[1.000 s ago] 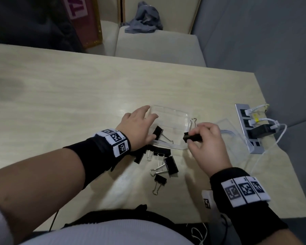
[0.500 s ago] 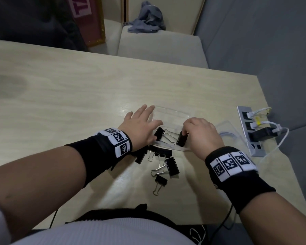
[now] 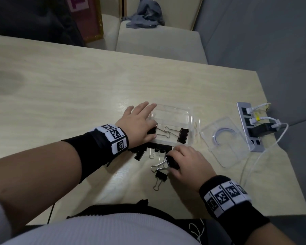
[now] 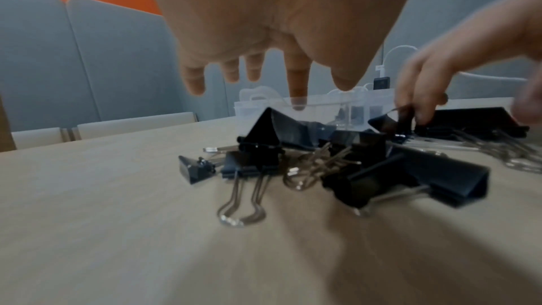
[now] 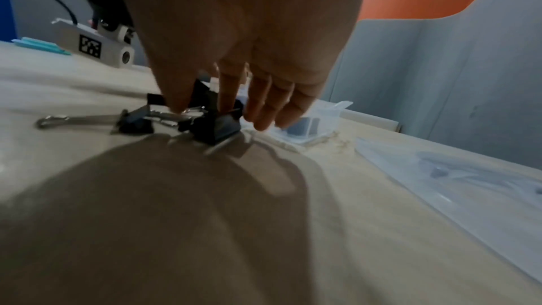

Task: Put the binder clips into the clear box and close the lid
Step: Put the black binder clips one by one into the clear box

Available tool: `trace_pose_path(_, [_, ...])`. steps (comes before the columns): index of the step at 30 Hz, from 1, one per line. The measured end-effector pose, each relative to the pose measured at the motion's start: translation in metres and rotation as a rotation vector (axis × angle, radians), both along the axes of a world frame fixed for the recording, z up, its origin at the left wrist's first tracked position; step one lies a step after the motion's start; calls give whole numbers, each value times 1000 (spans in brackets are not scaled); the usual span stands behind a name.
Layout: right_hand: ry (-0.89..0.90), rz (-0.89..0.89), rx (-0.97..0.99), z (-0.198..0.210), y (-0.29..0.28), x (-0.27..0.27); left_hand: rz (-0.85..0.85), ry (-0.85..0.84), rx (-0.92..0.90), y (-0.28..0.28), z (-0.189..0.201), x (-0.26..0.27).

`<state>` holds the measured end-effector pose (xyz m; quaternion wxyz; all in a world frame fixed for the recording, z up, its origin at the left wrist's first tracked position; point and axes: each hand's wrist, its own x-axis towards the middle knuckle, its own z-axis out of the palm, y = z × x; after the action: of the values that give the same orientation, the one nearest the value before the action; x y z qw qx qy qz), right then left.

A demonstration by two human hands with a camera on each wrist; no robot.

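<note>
The clear box [image 3: 173, 113] lies open mid-table with two black binder clips inside, one at its right end [image 3: 183, 135]. My left hand [image 3: 145, 121] rests flat with straight fingers on the box's left rim; its index fingertip [image 4: 299, 101] touches the rim in the left wrist view. Several more clips [image 3: 160, 147] lie in a loose pile [image 4: 322, 159] just in front of the box. My right hand [image 3: 175, 162] pinches one of them [image 3: 170, 159] between thumb and index finger [image 5: 228, 99] on the table. The clear lid [image 3: 224, 140] lies flat to the right of the box.
A grey power strip [image 3: 249, 126] with a black plug and white cables sits near the table's right edge, beyond the lid. A small clip [image 3: 161, 175] lies nearest my body. Cushioned seats [image 3: 159, 43] stand behind the far table edge.
My right hand carried a clip into the box, left it there, then drew back to the pile and pinched another clip. The left hand stayed on the box.
</note>
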<state>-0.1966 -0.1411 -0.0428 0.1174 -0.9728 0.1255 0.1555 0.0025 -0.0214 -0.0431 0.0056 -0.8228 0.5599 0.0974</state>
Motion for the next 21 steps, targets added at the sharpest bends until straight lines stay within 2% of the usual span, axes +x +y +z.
trace_pose_path(2, [69,-44,49,-7,3,-3,-59,-32,-120,7,2,-4])
trace_pose_path(4, [46,-102,97,-11,6,-3,-172,-75,-193,17,0,-9])
trace_pose_path(6, [24,-131,115,-13,6,-2,-311,-96,-207,27,-4,-18])
trace_pose_path(12, [-46,-212,101,-3,-8,-10,-659,23,-178,40,-16,-44])
trace_pose_path(16, [-132,-281,67,7,-22,-21,-719,22,-10,36,-23,-57])
trace_pose_path(21, [-201,-373,84,12,-30,-27,-621,18,121,24,-20,-62])
